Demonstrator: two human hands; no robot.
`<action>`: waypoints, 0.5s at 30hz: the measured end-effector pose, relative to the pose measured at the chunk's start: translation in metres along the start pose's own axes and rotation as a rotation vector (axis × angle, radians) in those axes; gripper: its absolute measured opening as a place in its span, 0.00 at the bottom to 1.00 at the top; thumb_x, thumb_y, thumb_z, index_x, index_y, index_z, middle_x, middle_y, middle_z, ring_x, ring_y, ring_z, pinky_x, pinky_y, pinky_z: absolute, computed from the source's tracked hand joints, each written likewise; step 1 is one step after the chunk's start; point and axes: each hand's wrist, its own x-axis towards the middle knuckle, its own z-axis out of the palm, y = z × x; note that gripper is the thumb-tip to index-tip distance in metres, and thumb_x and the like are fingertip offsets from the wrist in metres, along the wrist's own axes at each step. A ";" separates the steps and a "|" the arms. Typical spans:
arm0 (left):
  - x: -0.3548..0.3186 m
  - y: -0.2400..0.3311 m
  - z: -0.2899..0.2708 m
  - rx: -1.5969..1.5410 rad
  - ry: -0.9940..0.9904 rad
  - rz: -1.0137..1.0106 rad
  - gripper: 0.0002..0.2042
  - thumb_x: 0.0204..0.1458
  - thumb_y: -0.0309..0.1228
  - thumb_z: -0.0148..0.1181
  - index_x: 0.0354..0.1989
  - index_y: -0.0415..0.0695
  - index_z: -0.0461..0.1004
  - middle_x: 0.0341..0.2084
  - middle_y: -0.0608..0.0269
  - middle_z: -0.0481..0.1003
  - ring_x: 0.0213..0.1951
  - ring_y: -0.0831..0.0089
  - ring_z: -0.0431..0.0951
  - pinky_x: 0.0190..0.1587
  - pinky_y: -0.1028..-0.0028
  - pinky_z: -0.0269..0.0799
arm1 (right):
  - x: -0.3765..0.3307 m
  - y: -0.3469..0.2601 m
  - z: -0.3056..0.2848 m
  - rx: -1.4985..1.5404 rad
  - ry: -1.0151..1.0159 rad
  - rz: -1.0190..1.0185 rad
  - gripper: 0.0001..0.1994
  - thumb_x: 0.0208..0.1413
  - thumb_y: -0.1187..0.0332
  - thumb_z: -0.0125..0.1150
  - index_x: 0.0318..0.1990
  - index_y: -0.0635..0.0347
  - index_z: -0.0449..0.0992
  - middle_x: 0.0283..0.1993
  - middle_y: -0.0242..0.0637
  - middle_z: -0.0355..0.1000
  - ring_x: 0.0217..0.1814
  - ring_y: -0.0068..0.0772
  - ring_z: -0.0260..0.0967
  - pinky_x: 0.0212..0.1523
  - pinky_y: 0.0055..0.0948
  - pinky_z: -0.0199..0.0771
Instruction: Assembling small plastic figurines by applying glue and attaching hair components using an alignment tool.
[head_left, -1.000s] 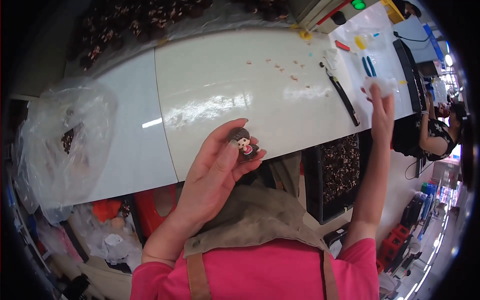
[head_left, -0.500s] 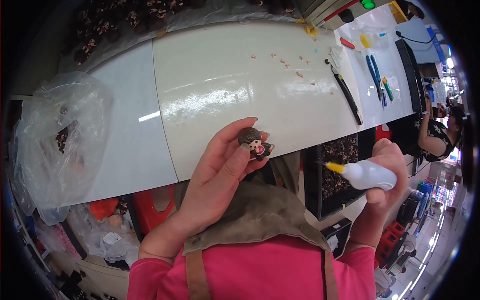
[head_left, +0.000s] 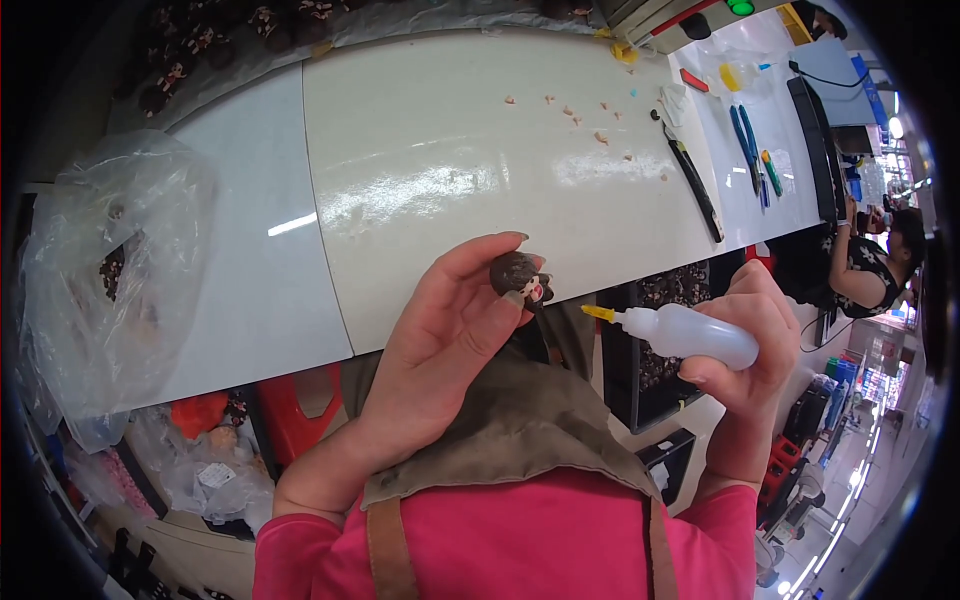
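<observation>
Between the thumb and fingers of my left hand [head_left: 440, 330] is a small figurine [head_left: 518, 278] with a dark brown head and a pale face, tilted toward the right. My left hand is closed round it just above the table's front edge. My right hand [head_left: 755, 345] grips a white squeeze bottle [head_left: 690, 335] with a yellow nozzle tip. The bottle lies nearly level, its tip pointing left toward the figurine and a short gap away from it.
Small peach scraps [head_left: 600, 138] dot the white table [head_left: 430, 120]. A black-handled cutter [head_left: 695, 190] and blue pliers [head_left: 745, 150] lie at right. A plastic bag [head_left: 130, 260] sits at left; a black tray [head_left: 625, 385] of small parts is below the edge. A person [head_left: 875, 270] sits far right.
My right hand has brought the squeeze bottle left, so its tip is nearer the figurine. The figurine has shifted slightly right and turned in my left fingers.
</observation>
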 end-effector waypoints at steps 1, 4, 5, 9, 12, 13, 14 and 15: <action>0.000 -0.001 0.000 -0.002 -0.004 0.009 0.20 0.59 0.26 0.44 0.60 0.44 0.53 0.53 0.58 0.62 0.55 0.70 0.64 0.57 0.70 0.60 | 0.000 0.000 0.000 -0.011 -0.008 -0.002 0.24 0.30 0.47 0.69 0.25 0.59 0.73 0.19 0.28 0.63 0.21 0.28 0.56 0.21 0.25 0.54; 0.000 -0.002 0.000 -0.001 -0.016 0.025 0.20 0.59 0.26 0.44 0.59 0.44 0.53 0.53 0.58 0.62 0.55 0.71 0.64 0.57 0.70 0.59 | 0.001 0.000 0.000 -0.030 -0.020 -0.006 0.24 0.30 0.47 0.69 0.25 0.58 0.72 0.19 0.28 0.62 0.21 0.28 0.57 0.21 0.25 0.55; 0.000 -0.002 0.000 0.004 -0.025 0.032 0.20 0.59 0.26 0.44 0.59 0.44 0.54 0.53 0.58 0.62 0.55 0.72 0.63 0.57 0.70 0.59 | 0.002 0.000 0.000 -0.040 -0.021 -0.008 0.24 0.31 0.47 0.69 0.25 0.58 0.72 0.19 0.29 0.62 0.21 0.28 0.57 0.21 0.25 0.55; 0.000 -0.002 0.000 0.020 -0.022 0.028 0.20 0.58 0.26 0.45 0.59 0.44 0.54 0.53 0.59 0.62 0.55 0.73 0.63 0.57 0.71 0.59 | 0.003 -0.002 0.001 -0.062 -0.029 0.002 0.23 0.31 0.47 0.69 0.25 0.58 0.72 0.19 0.29 0.62 0.21 0.29 0.57 0.21 0.25 0.55; 0.000 -0.003 0.000 0.018 -0.027 0.030 0.20 0.58 0.26 0.46 0.59 0.44 0.54 0.53 0.60 0.62 0.55 0.74 0.63 0.57 0.71 0.59 | 0.005 -0.003 0.001 -0.072 -0.042 0.004 0.23 0.31 0.47 0.69 0.25 0.58 0.72 0.20 0.29 0.63 0.21 0.29 0.57 0.22 0.26 0.55; 0.000 -0.003 0.000 0.020 -0.030 0.032 0.20 0.58 0.27 0.46 0.59 0.44 0.54 0.53 0.60 0.62 0.55 0.74 0.63 0.57 0.72 0.59 | 0.005 -0.003 0.001 -0.080 -0.046 -0.006 0.23 0.31 0.48 0.69 0.24 0.58 0.72 0.20 0.29 0.63 0.21 0.29 0.58 0.22 0.26 0.56; 0.001 -0.003 0.000 0.022 -0.033 0.034 0.20 0.58 0.27 0.47 0.59 0.44 0.55 0.53 0.60 0.63 0.55 0.74 0.63 0.57 0.72 0.59 | 0.006 -0.003 0.001 -0.088 -0.049 -0.015 0.23 0.31 0.48 0.69 0.24 0.58 0.71 0.20 0.29 0.63 0.21 0.29 0.58 0.22 0.26 0.56; 0.001 -0.003 0.000 0.021 -0.032 0.033 0.20 0.58 0.27 0.47 0.59 0.44 0.55 0.53 0.60 0.63 0.55 0.74 0.63 0.57 0.72 0.59 | 0.006 -0.003 0.001 -0.087 -0.050 -0.015 0.23 0.31 0.48 0.69 0.24 0.58 0.71 0.20 0.29 0.63 0.21 0.29 0.58 0.22 0.26 0.56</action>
